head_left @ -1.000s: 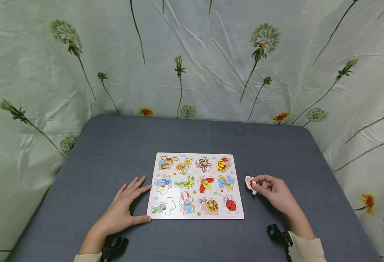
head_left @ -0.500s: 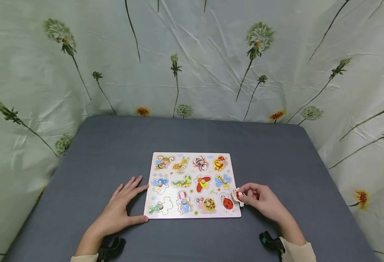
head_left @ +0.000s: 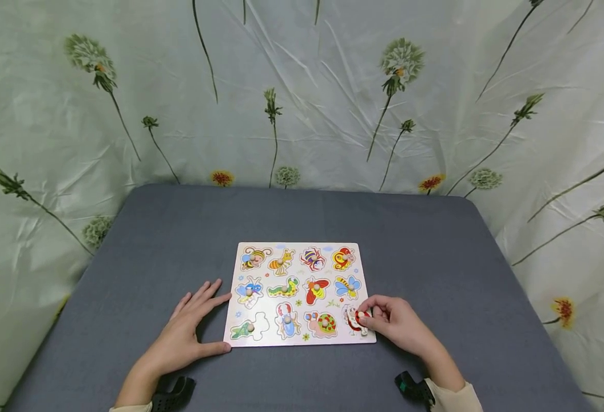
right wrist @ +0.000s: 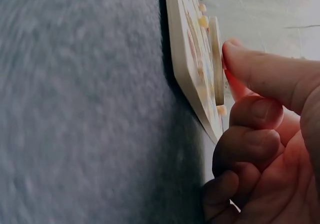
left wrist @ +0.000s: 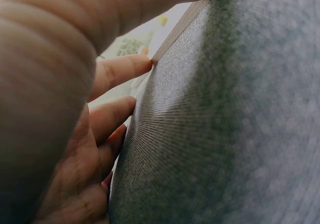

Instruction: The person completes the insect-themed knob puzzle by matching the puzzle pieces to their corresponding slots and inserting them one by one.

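Note:
A pale wooden peg puzzle board [head_left: 261, 303] with colourful insect figures lies flat before me. My left hand [head_left: 181, 335] has its fingers spread, the thumb at the board's lower left corner and the index fingertip at its left edge. My right hand [head_left: 402, 326] pinches a ladybug puzzle piece [head_left: 352, 323] between thumb and index finger, over the printed ladybug at the lower right corner. In the right wrist view the piece [right wrist: 217, 58] shows edge-on, close over the board's face and roughly parallel to it. The fingers hide part of the piece.
Several figures with round wooden knobs, such as the caterpillar [head_left: 283, 288] and snail [head_left: 325, 324], sit in rows on the board. A grey cloth [head_left: 302, 377] covers the table. Behind hangs a pale curtain [head_left: 322, 126] printed with dandelions. Black bands circle both wrists.
My right hand has carried the ladybug piece left, from beside the board to over its lower right corner. My left hand stays at the board's left edge. The head view shifts slightly.

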Demonstrator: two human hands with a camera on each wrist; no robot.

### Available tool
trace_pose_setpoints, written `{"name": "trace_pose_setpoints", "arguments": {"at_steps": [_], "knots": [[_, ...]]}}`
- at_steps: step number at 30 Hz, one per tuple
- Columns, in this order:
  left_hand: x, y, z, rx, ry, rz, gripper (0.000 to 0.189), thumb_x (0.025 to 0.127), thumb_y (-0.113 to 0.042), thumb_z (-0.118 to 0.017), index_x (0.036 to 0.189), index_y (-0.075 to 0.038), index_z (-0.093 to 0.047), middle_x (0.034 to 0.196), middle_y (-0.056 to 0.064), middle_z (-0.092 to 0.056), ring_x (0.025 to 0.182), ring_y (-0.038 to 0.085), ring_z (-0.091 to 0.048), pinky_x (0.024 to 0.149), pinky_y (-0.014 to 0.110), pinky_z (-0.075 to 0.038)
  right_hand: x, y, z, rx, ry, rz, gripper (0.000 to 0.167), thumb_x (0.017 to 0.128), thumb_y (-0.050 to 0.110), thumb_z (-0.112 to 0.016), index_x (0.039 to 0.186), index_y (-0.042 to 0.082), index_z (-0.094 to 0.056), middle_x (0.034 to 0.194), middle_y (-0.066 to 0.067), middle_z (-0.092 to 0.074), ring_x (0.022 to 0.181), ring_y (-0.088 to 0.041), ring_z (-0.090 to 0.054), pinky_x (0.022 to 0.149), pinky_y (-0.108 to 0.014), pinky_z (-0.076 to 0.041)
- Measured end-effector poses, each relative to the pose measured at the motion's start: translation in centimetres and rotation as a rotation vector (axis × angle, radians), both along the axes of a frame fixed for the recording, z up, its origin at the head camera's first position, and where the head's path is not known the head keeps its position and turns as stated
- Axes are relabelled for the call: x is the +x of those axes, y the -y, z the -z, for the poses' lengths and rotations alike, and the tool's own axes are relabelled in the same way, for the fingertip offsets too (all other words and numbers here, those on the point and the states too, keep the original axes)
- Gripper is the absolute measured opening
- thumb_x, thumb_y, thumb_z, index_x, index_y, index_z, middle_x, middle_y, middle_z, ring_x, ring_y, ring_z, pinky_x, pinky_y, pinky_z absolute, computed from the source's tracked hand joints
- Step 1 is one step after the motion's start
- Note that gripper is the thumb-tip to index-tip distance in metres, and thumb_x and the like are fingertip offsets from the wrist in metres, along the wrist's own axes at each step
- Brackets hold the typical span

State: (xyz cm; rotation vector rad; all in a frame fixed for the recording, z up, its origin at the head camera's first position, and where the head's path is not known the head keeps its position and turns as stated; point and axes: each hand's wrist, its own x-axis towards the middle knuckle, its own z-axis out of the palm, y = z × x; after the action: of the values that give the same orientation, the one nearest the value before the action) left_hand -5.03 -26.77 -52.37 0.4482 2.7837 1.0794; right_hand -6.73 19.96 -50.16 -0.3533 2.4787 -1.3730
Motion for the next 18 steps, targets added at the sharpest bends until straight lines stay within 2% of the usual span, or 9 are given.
{"name": "trace_pose_setpoints", "arguments": {"at_steps": [4, 10, 18], "knots": [[0.1, 0.1, 0.1, -0.004, 0.02, -0.002, 0.101, 0.071, -0.063, -0.094, 0.158, -0.033, -0.053, 0.177, 0.01, -0.032, 0.166, 0.042, -0.021, 0.13, 0.066, -0.008, 0.1, 0.5, 0.3, 0.019, -0.003, -0.004, 0.009, 0.095, 0.017, -0.081, 0.1, 0.012, -0.077, 0.064, 0.011, -0.046, 0.054, 0.003, -0.039, 0.052, -0.017, -0.032], [0.1, 0.1, 0.0, -0.003, 0.009, 0.0, 0.1, 0.072, -0.063, -0.093, 0.158, -0.032, -0.054, 0.176, 0.011, -0.034, 0.165, 0.043, -0.022, 0.129, 0.069, -0.01, 0.2, 1.1, 0.2, 0.061, -0.001, 0.011, 0.01, 0.094, 0.02, -0.082, 0.098, 0.013, -0.076, 0.064, 0.011, -0.045, 0.056, 0.003, -0.039, 0.054, -0.017, -0.032], [0.0, -0.1, -0.3, -0.005, 0.006, -0.001, 0.1, 0.072, -0.061, -0.094, 0.158, -0.03, -0.054, 0.176, 0.013, -0.034, 0.165, 0.044, -0.022, 0.128, 0.07, -0.01, -0.2, 1.4, -0.1, 0.052, 0.001, 0.02, 0.016, 0.094, 0.021, -0.084, 0.097, 0.009, -0.075, 0.065, 0.008, -0.045, 0.056, 0.003, -0.039, 0.054, -0.017, -0.031]]}}
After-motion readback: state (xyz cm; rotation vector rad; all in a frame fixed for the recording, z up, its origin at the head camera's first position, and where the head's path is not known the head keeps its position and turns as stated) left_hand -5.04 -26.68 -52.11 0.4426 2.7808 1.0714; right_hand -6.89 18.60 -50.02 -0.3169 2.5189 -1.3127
